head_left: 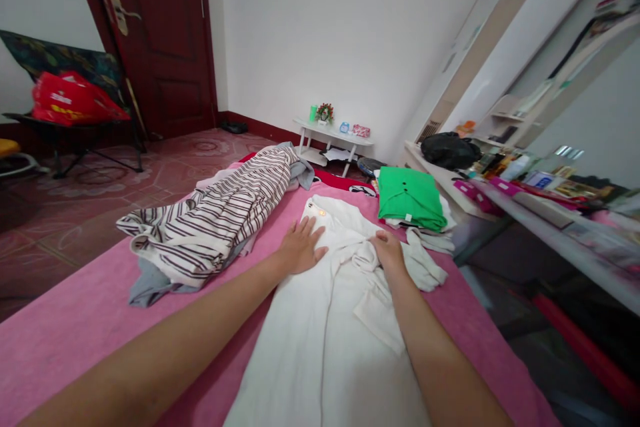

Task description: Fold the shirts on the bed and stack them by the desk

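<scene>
A long white garment lies spread lengthwise on the pink cover in front of me, its label end pointing away. My left hand rests flat on its upper left edge with the fingers spread. At the upper right of the same garment, my right hand has its fingers curled on bunched fabric. Beside that hand a sleeve-like part sticks out to the right, and another cuffed part lies folded over the body. What my right fingertips pinch is partly hidden.
Left of the garment lies a pile of striped clothes over grey ones. A folded green top tops a stack at the right. A cluttered dressing table borders the bed's right side; a small white table stands beyond.
</scene>
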Available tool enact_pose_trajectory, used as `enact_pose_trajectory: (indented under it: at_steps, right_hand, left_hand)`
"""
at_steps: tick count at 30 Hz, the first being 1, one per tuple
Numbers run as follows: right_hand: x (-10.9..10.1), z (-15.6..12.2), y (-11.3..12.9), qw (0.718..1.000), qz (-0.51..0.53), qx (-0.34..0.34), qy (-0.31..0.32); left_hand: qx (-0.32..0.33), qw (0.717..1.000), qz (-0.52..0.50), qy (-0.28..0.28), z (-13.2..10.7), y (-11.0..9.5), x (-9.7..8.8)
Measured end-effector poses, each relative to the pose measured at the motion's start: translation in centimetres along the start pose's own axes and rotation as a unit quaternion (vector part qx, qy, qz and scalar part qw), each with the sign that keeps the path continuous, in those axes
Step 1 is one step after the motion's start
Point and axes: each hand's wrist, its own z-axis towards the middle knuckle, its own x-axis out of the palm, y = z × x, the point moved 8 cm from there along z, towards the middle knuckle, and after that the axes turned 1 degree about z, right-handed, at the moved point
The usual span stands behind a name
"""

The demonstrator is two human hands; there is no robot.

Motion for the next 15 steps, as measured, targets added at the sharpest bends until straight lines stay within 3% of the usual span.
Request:
enact_pose_trajectory:
  at_steps: [4,7,9,12,15]
  right_hand:
    - [-4.5,-2.9,-0.3,0.993,-0.102,0.000,0.054]
    - [-5.3,-6.6,-0.6,0.956,-0.241,-0.018,0.166]
    - [-5.5,-8.5,-0.4,0.944,-0.259,-0.056,0.196]
    - [-6.7,-8.9,-0.3,0.974,-0.112,-0.056,0.187]
    - [-10.6,-6.6,-1.7,0.990,0.120,0.046,0.059]
  left_hand:
    - [0.001,1.000,-0.006,0.001,-0.8,-0.1,-0.2]
    - [0.001,1.000,-0.008,0.001,-0.8,-0.2,-0.3]
    - [-0.001,1.000,-0.010,0.001,-0.7,-0.2,-0.4]
    - [-0.003,1.000,-0.012,-0.004,-0.7,-0.1,-0.4]
    - [-0.002,1.000,-0.016,-0.011,-0.8,-0.1,-0.4]
